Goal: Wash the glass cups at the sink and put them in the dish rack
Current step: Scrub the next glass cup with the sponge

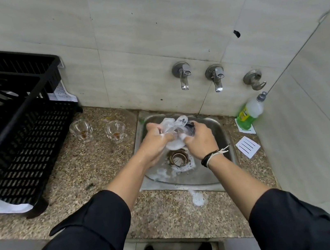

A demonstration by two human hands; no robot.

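A soapy glass cup [176, 129] is held over the sink [220, 137]; left hand [158, 141] fingers are wrapped around it, right hand [199, 138] fingers are closed on a dark sponge [190, 129] pressed against it. Two unwashed cups [80, 130] [115, 131] are left standing on the table [93, 170], just beside the black dish rack [20, 130].

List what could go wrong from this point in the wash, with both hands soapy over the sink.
1. The glass cup is covered in foam and held by wet hands, left hand and right hand; it could slip and chip against the steel sink.
2. Two unwashed cups stand on the counter between sink and dish rack; a sleeve carrying a cup across could knock them.
3. Foam on the counter edge may drip to the floor.
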